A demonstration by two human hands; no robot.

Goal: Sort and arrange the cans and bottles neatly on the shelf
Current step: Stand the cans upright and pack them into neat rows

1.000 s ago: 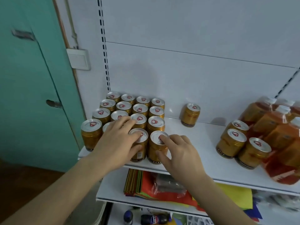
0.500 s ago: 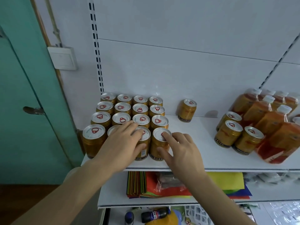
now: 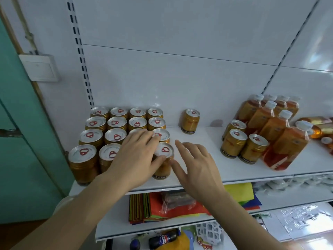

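L hand [image 3: 137,159] lies flat w/ fingers spread over the front-right cans of the block, thumb against the front corner can [image 3: 163,160]; R hand [image 3: 193,163] is open, gripping nothing, just beside that can. Risk: a sideways shove could tip it toward the shelf [image 3: 198,177] edge or knock the rows crooked. Lone can [image 3: 190,120] at the back & three cans [image 3: 243,141] by the bottles [image 3: 273,127] aren't sorted yet.

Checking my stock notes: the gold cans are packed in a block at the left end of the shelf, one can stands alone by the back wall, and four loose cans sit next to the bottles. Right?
Nearly. The head view shows three loose cans beside the bottles, not four. The block of cans at the left end of the shelf and the single can by the back wall are as you said.
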